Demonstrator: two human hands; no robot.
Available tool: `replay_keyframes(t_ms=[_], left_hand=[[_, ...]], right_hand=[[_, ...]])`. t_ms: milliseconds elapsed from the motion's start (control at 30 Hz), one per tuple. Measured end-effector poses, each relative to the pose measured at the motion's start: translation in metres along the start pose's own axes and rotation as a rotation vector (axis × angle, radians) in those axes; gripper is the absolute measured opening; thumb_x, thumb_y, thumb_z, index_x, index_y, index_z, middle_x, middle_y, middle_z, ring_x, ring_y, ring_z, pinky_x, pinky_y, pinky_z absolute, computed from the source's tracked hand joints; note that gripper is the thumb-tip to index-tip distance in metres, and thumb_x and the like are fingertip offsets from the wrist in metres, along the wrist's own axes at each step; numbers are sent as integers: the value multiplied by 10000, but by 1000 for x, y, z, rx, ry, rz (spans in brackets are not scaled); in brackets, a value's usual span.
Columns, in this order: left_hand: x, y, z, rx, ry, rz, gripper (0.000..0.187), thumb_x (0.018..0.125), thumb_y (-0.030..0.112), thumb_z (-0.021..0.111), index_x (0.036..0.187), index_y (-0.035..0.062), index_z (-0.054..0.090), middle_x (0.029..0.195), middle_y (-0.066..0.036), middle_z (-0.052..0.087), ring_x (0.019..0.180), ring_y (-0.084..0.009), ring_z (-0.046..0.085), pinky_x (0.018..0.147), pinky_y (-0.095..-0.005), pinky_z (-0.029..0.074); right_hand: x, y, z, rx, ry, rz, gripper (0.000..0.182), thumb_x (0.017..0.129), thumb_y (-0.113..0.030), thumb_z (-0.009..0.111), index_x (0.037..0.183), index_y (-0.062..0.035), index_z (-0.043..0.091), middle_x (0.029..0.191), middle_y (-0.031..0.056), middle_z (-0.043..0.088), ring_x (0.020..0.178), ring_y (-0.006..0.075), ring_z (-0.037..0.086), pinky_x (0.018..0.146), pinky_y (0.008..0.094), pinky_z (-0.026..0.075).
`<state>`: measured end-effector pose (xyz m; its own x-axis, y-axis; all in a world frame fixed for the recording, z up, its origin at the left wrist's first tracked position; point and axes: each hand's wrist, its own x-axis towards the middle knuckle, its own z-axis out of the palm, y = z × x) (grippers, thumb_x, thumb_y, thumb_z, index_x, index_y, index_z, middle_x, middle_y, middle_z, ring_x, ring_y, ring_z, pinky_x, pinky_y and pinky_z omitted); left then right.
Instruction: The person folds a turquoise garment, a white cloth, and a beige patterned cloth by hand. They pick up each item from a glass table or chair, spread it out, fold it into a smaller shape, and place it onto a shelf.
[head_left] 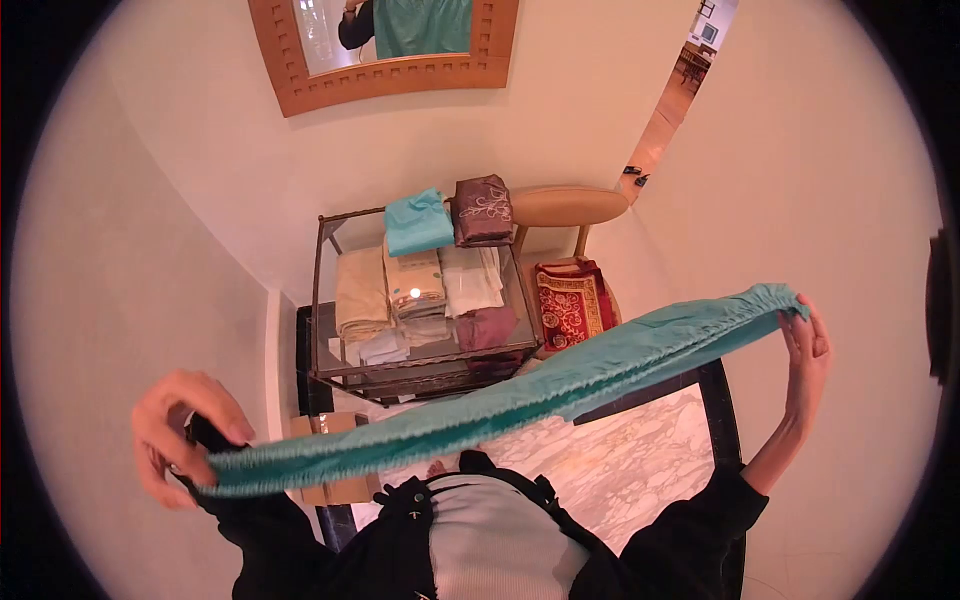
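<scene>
A teal cloth with a gathered, elastic-looking edge is stretched between my hands, slanting up from lower left to upper right. My left hand grips its left end, fingers curled around the edge. At the raised right end, my right hand pinches the gathered corner. The opening along the edge shows a darker inside. Behind the cloth, a glass-topped table holds a folded turquoise cloth, a folded brown embroidered cloth, beige folded cloths, a white folded cloth and a mauve cloth.
A wooden chair beside the table bears a red and gold patterned textile. A cardboard box sits on the floor at lower left. A wood-framed mirror hangs on the wall. The floor has marble with a dark border.
</scene>
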<state>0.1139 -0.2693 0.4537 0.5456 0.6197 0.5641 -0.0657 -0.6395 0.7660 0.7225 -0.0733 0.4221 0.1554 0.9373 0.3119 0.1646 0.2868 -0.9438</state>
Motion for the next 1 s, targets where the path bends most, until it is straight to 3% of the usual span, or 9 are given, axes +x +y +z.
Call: replay_keyframes(t_ms=[167,233,300,433,567,633,700,833,1000], left_hand=[[14,20,26,-82,-349,251,141,823,137,673,870,6,698,1125,-156,591,856,-238,620,760,-333,527],[34,24,38,-139,-480,293,107,864,117,625,880,34,690,1161,-148,605,961,-252,592,856,-399,437],[63,25,51,-130,-649,326,169,931,115,542,839,88,682,1156,-186,640,1185,-341,562,1101,-561,262],[68,31,62,-99,-711,103,89,883,38,573,826,37,642,1029,-184,637,1192,-334,557,1106,-522,289],[80,25,70,-102,-751,23,74,876,37,581,886,9,649,1039,-177,608,1028,-320,609,1063,-508,369],[76,14,79,3,-693,8,124,873,51,600,961,-19,650,1066,-164,597,906,-278,605,898,-422,452],[72,4,86,235,-634,12,203,847,46,605,1036,-17,645,1095,-116,601,821,-208,597,687,-302,507],[79,-19,110,654,-446,-45,280,852,153,618,1118,67,614,994,-145,571,785,-224,592,627,-304,484],[94,-22,106,766,-610,-462,520,838,159,616,1327,167,441,851,-122,493,681,-253,581,559,-339,480]], right_hand=[[-5,-3,50,-129,-167,-133,331,918,10,550,1239,76,505,1221,125,568,1100,157,569,988,285,450],[2,6,62,-212,-186,-137,292,918,1,561,1199,72,527,1192,118,583,1081,144,575,958,264,463],[15,28,69,-186,-172,-198,211,926,-30,577,1118,56,576,1039,94,638,965,135,620,869,261,502],[35,55,92,-123,-209,-203,159,939,-79,577,1024,50,615,875,65,657,832,119,643,747,263,530],[40,63,119,-308,-194,-212,153,945,-110,575,948,32,630,762,45,575,707,106,581,651,240,500],[42,67,132,-486,-142,-325,140,939,-105,581,940,28,625,748,53,540,693,111,551,649,248,494],[39,62,150,-376,-151,-444,157,928,-103,590,891,49,591,770,84,522,717,119,533,664,263,482],[33,51,176,-290,-203,-452,235,921,-129,611,794,61,558,680,66,468,674,97,498,652,245,452],[21,45,199,-176,-250,-346,315,899,-178,656,705,37,531,548,22,361,560,56,379,521,219,374]])
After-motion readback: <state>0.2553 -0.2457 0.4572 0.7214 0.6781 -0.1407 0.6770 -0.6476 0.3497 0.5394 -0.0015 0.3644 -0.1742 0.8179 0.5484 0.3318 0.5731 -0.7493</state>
